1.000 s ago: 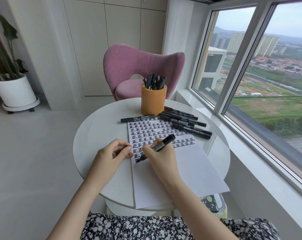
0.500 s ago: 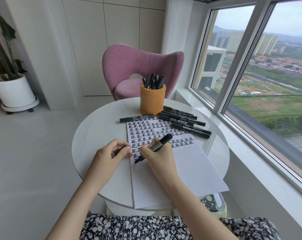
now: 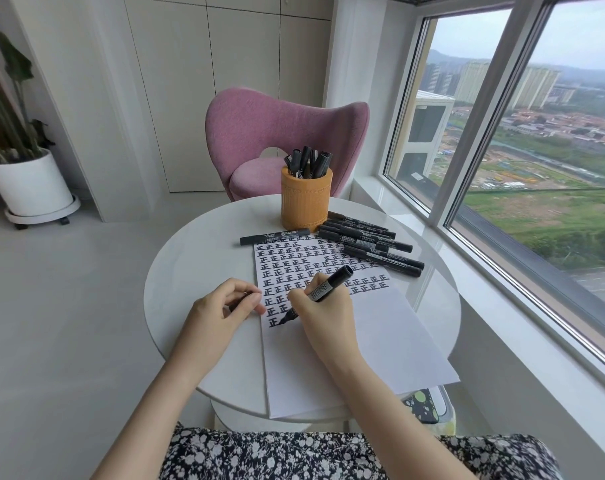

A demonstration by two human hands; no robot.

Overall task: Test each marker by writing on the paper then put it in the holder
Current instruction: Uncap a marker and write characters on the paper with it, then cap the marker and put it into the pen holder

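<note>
**Marker tip on the paper, right hand writing**

The right hand [image 3: 325, 317] grips a black marker [image 3: 323, 289] with fingers and thumb curled round its barrel. The marker slants up to the far right, and its tip touches the paper [image 3: 380, 341] at the near end of the rows of written characters. The left hand [image 3: 221, 313] rests at the paper's left edge with its fingers curled, pinching a small dark piece [image 3: 237, 303] that is mostly hidden.

The paper lies on a round white table [image 3: 197, 271]. At the far side stands the orange holder [image 3: 306, 202], with several markers upright in it. Just right of the holder lies a cluster of loose markers [image 3: 370, 244], partly on the paper's far right corner. A single marker [image 3: 275, 236] lies along the paper's far edge. Beyond the table is a pink chair [image 3: 276, 133], and a potted plant [image 3: 27, 181] stands far left.
</note>
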